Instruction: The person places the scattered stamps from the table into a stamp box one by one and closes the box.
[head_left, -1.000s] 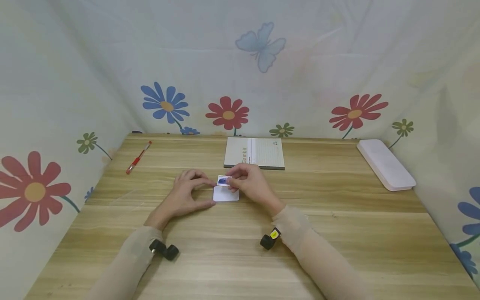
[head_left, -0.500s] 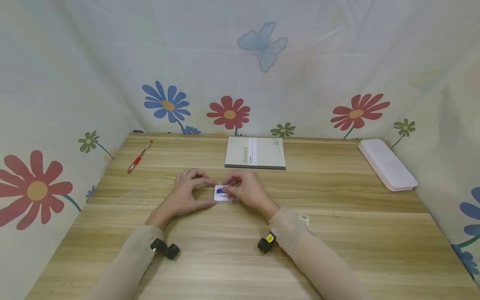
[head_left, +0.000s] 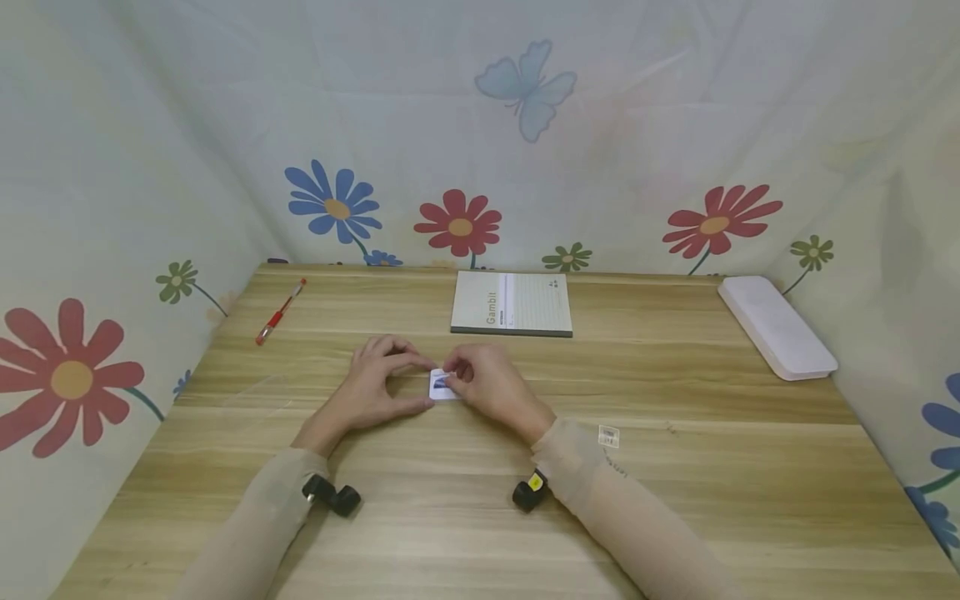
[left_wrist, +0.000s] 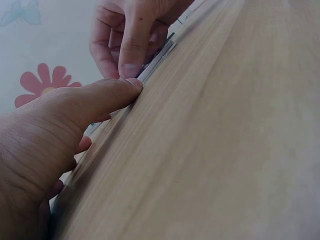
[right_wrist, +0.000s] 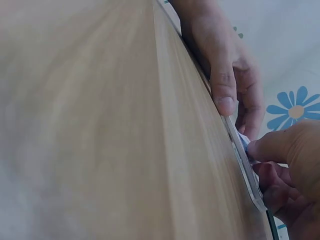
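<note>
A small white plate with rounded corners (head_left: 437,395) lies on the wooden table between both hands; its right part is covered. My left hand (head_left: 372,385) holds it at the left side, index finger at the far corner and thumb at the near one. Over the plate lies a small printed picture with blue on it (head_left: 440,382). Thumb and fingertips of my right hand (head_left: 495,383) pinch this picture and hide part of it. From the right wrist, the plate (right_wrist: 243,162) shows edge-on as a thin, pale slab, with the right thumb on the bluish picture (right_wrist: 244,140).
A notebook (head_left: 512,303) lies beyond the hands at the table's back edge. A red pen (head_left: 281,312) is at the back left, a pale pink case (head_left: 777,327) at the back right. A small white label (head_left: 608,436) lies beside the right sleeve.
My right hand has brought the picture nearer, from beyond the plate's far edge down onto the plate. The small label beside the sleeve has come into view. My left hand has stayed put.
</note>
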